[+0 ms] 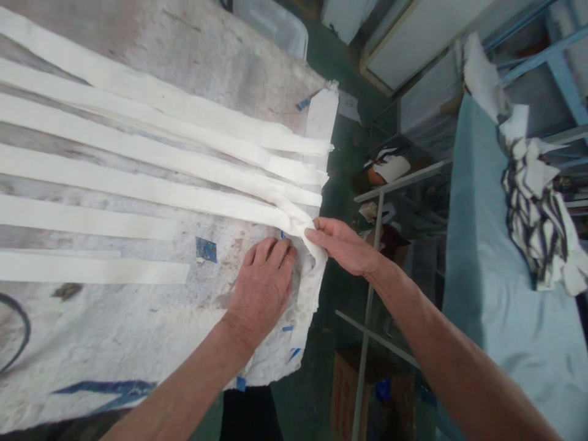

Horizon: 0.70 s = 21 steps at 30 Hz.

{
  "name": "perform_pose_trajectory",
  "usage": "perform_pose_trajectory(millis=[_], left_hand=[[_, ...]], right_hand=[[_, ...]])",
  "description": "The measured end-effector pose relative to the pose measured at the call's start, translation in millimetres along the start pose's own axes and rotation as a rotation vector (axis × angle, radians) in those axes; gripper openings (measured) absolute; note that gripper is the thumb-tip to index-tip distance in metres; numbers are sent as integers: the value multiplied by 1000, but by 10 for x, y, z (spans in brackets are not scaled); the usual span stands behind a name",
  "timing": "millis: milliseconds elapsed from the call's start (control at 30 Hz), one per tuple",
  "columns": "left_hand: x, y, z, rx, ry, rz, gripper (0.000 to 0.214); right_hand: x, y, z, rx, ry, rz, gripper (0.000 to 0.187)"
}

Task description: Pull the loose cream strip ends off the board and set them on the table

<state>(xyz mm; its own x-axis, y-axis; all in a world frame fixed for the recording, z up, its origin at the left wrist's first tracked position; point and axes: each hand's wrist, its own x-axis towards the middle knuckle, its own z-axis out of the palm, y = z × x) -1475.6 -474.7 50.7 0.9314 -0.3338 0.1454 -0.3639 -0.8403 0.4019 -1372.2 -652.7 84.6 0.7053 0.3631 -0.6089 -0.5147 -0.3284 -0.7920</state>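
Long white fabric strips (151,150) run side by side across a stained, cloth-covered table (151,324). At the table's right end, my right hand (342,245) pinches the gathered, twisted end of a white fabric strip (301,223) between thumb and fingers. My left hand (266,278) rests on the table cover just left of it, fingers slightly bent and apart, holding nothing; its fingertips are near the underside of the gathered strip. Two shorter white strips (92,269) lie at the left, apart from both hands.
Blue tape pieces (206,250) mark the cover. Right of the table, a metal frame (379,214) stands over the floor beside a cardboard box (346,392). Further right, a pale blue cloth-covered surface (478,245) carries a heap of dark-edged white scraps (535,208). A translucent bin (275,27) stands behind.
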Motion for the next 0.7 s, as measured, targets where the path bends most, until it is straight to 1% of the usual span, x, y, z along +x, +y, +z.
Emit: perform_pose_trajectory(millis=[167,467,700], left_hand=[[-17,11,12,10,33,-1,43],[-17,31,75,-4,29,-11,42],[-46,38,65,-13,34,-29,38]], right_hand=[[-34,2,63,-8,-5,47,59],[-128,-28,147,-66,38,120,50],[-226,-32,198,-105,53,133,48]])
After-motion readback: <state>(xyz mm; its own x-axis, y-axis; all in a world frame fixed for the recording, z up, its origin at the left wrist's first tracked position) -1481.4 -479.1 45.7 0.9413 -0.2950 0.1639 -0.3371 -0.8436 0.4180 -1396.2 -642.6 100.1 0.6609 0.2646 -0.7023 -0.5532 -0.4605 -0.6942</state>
